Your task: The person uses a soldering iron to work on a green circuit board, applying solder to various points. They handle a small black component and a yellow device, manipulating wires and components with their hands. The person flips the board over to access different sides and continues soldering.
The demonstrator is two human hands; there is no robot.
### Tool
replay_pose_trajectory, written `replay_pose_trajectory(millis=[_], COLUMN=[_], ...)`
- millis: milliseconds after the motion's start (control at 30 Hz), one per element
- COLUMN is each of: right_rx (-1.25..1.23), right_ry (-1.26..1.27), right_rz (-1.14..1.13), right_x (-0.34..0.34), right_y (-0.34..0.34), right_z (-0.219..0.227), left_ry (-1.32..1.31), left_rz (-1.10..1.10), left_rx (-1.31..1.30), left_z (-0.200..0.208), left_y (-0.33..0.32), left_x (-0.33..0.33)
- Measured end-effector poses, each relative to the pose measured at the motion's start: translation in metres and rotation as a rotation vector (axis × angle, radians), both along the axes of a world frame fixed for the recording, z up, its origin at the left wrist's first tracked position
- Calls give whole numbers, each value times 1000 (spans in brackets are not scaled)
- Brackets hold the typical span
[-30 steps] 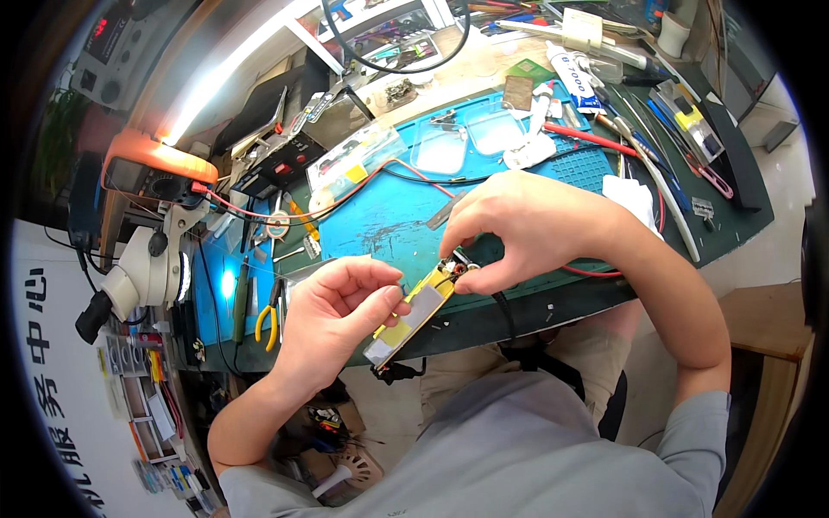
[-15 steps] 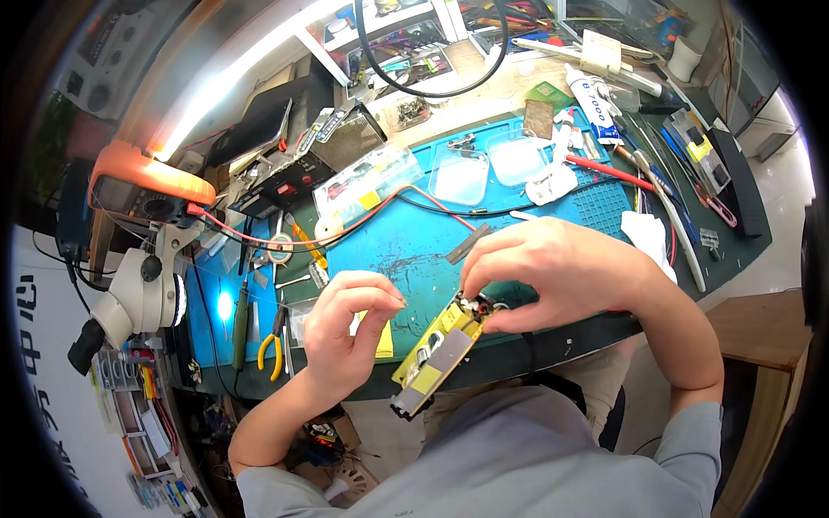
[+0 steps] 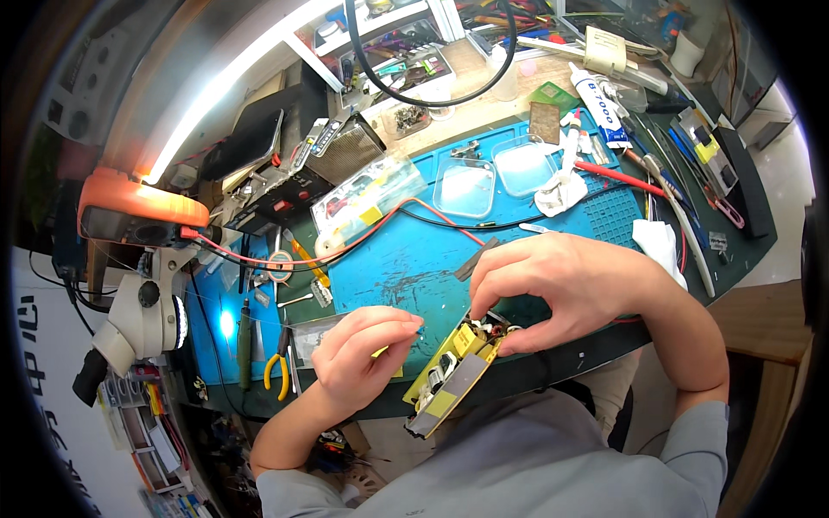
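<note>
Yellow-framed circuit unit (image 3: 458, 380) has swung clear of my left hand (image 3: 358, 356), whose grip I can't tell; my right hand (image 3: 566, 281) pinches its upper end.

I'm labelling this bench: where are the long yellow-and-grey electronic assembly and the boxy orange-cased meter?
Long yellow-and-grey electronic assembly (image 3: 462, 381): head view, grey side panel.
Boxy orange-cased meter (image 3: 142, 202): head view, orange housing.

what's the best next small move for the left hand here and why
Probably steady the free end of the long yellow-and-grey electronic module with the bare left hand: the bare right hand pinches only its far end, and the left is apart from it.
</note>
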State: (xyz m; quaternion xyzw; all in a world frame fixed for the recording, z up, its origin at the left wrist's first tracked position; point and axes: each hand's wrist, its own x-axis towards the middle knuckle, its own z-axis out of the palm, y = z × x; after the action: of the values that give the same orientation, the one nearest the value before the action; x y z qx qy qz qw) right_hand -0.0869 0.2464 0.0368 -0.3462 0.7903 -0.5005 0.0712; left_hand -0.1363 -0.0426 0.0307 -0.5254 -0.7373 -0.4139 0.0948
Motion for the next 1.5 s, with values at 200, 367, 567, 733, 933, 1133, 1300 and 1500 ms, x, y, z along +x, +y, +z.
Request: replay_pose_trajectory(millis=[200, 367, 567, 733, 933, 1133, 1300, 1500], right_rx=[3, 2, 42, 125, 301, 597, 396, 166], right_ry=[-5, -9, 31, 120, 368, 544, 271, 116], right_rz=[1, 14, 39, -14, -271, -463, -541, -627], right_x=[0, 1, 10, 31, 23, -12, 0, 0], right_y=[0, 1, 3, -2, 3, -23, -40, -57], right_z=[2, 3, 5, 6, 12, -13, -3, -18], left_ry=[70, 58, 48, -4, -100, -88, -70, -74], left_rz=[-10, 3, -5, 46, 49, 120, 179, 230], left_rx=[-27, -49, -35, -64, -120, -212, -224, -287], left_z=[3, 3, 1, -1, -4, -7, -12, -12], left_y=[-2, 0, 5, 9, 15, 16, 15, 20], left_x=[-2, -1, -3, -4, -8, -7, -3, -1])
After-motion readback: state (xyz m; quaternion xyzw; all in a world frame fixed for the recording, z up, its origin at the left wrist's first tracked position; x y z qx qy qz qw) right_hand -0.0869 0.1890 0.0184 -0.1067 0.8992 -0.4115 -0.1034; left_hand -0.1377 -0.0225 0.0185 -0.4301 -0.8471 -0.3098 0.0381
